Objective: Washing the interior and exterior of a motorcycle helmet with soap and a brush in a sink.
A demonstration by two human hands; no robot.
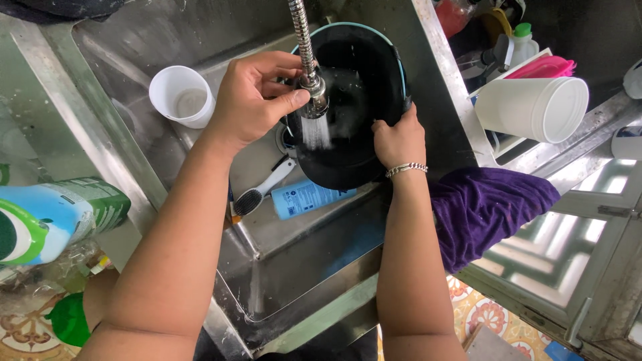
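Stainless-steel sink [287, 281] fills the middle of the frame, its wet basin slanting from upper left to lower centre, with patterned floor tiles showing at the bottom right. Over it hangs a flexible metal spring faucet hose [302, 40], dropping from the top centre and spraying water from its nozzle. The left hand [251, 100] is closed around that nozzle, thumb and fingers pinching it. The right hand [399, 140] grips the lower right rim of a round black pot with a light blue rim [364, 73], which sits tilted in the sink at the upper centre, its open inside facing the spray. A silver bracelet [406, 169] circles the right wrist.

Just below the pot lie a light blue plastic bottle [304, 197] on its side and a white-handled brush [264, 187]. A white plastic cup [180, 95] stands in the upper left of the basin. A purple cloth [485, 207] drapes over the sink's right edge. At the upper right a large white foam cup [535, 108] lies on its side in a rack. A green and blue bottle [53, 217] lies at the left edge.
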